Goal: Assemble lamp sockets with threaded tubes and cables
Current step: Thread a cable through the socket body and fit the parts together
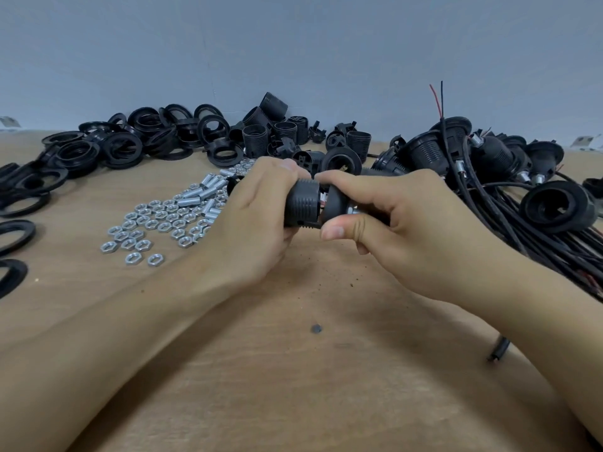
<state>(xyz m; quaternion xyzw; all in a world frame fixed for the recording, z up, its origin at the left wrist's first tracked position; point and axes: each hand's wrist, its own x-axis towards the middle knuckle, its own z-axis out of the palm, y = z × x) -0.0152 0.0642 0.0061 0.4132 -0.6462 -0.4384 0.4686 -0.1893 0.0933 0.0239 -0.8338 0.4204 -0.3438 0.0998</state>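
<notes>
My left hand (257,216) grips a black threaded socket shell (301,203) held sideways above the table. My right hand (401,220) grips the black socket cap (337,200) facing it, thumb underneath and index finger over the top. A narrow gap shows between shell and cap, with a bit of red wire in it. A metal tube end (354,211) peeks out behind the cap under my fingers. A black cable end (499,349) shows below my right wrist.
Silver hex nuts (153,223) and short threaded tubes (202,194) lie left of my hands. Black rings (124,148) pile at the back left, loose socket shells (284,132) at the back middle. Assembled sockets with cables (509,171) heap on the right of the wooden table (293,370).
</notes>
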